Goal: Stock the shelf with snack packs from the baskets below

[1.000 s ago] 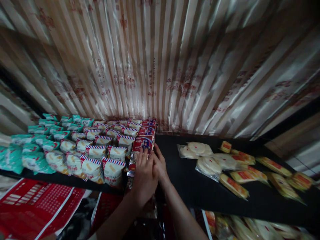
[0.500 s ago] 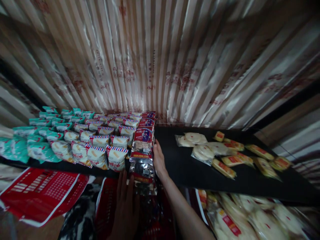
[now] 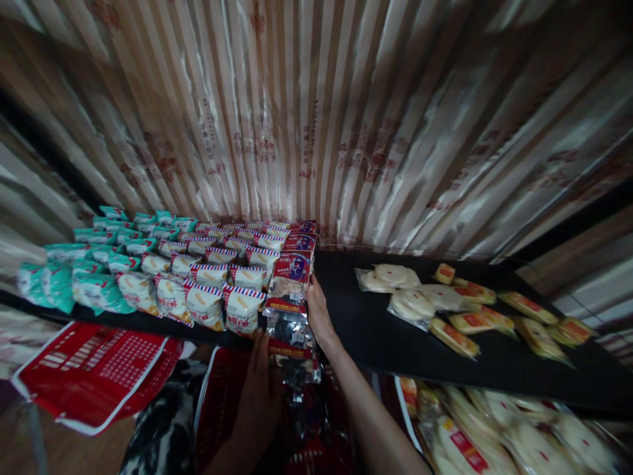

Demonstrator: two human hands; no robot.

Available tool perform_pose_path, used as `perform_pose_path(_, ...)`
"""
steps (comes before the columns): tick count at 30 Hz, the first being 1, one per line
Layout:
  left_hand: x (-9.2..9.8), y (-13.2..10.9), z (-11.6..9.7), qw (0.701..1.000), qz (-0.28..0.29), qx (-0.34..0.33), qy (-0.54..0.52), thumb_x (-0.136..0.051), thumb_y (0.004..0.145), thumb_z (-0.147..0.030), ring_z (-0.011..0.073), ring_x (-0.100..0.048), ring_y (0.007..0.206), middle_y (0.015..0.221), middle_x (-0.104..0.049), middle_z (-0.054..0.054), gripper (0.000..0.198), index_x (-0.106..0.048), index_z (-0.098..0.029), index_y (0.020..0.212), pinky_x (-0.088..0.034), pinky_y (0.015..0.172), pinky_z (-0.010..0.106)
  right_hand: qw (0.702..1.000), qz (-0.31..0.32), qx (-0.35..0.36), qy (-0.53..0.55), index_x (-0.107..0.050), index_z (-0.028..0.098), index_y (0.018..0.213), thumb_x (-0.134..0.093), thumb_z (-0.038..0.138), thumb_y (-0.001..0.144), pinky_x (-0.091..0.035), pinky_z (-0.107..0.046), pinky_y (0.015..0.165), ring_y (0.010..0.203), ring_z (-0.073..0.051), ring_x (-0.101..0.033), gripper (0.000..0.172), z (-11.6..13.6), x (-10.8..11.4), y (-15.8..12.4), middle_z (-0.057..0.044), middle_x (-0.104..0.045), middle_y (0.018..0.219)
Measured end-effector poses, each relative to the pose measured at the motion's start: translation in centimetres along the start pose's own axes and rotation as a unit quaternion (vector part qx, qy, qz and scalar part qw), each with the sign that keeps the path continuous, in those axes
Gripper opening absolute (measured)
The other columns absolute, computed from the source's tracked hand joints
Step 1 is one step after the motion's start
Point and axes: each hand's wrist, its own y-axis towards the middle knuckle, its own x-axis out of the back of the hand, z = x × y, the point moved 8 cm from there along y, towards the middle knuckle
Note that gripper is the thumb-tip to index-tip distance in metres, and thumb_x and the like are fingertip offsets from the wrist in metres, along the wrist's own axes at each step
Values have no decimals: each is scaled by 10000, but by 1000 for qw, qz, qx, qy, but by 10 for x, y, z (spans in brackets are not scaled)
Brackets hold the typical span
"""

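Observation:
A strip of red and silver snack packets (image 3: 291, 300) runs along the black shelf (image 3: 376, 336) and hangs over its front edge. My right hand (image 3: 317, 310) lies against the strip's right side on the shelf, fingers together and extended. Below the shelf edge my left hand (image 3: 261, 389) rests flat with fingers stretched beside the hanging end of the strip. Rows of white packets with red and blue striped tops (image 3: 217, 290) lie just left of the strip. Teal packets (image 3: 93, 274) fill the far left.
Round white cakes in clear bags (image 3: 403, 290) and yellow-red packets (image 3: 494, 316) lie on the shelf's right part. A red basket (image 3: 96, 369) sits below at left. More packets (image 3: 494, 429) fill a lower shelf at right. Striped shiny curtain (image 3: 316, 119) backs the shelf.
My left hand has dropped from the packets on the shelf to below its front edge. The packet strip now hangs over the edge. My right hand stays beside it.

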Motion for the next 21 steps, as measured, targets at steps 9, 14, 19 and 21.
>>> perform_pose_path(9, 17, -3, -2, 997, -4, 55, -47, -382, 888, -253, 215, -240, 1360, 1470, -279, 117, 535, -234, -187, 1397, -273, 1098, 441, 984, -111, -77, 117, -458, 184, 1306, -330, 638, 825, -248, -356, 1086, 1306, -198, -345, 674, -21, 36, -7, -70, -408, 1407)
perform_pose_path(14, 36, -32, 13, 993, -17, 93, -73, -402, 846, -216, 204, -447, 1218, 1292, -495, 98, 393, -473, -189, 1231, -359, 1039, 418, 965, -199, -34, 170, -614, 165, 1005, -476, 555, 790, -471, -335, 818, 942, -191, -615, 467, -13, 72, -33, -86, -666, 1014)
perform_pose_path(19, 10, -74, 73, 967, 30, 225, -115, -455, 699, -149, 209, -589, 982, 1022, -624, 84, 279, -640, -167, 906, -458, 914, 390, 976, -159, -13, 148, -553, 181, 598, -499, 508, 801, -433, -243, 543, 513, -120, -549, 389, 23, 88, -71, 10, -569, 516)
perform_pose_path(21, -6, -84, 97, 945, 51, 299, -125, -467, 686, -142, 200, -611, 926, 962, -647, 84, 265, -644, -150, 883, -481, 857, 354, 992, -31, -39, 114, -519, 188, 517, -498, 493, 805, -422, -242, 524, 471, -114, -515, 420, 32, 70, -90, 11, -532, 463)
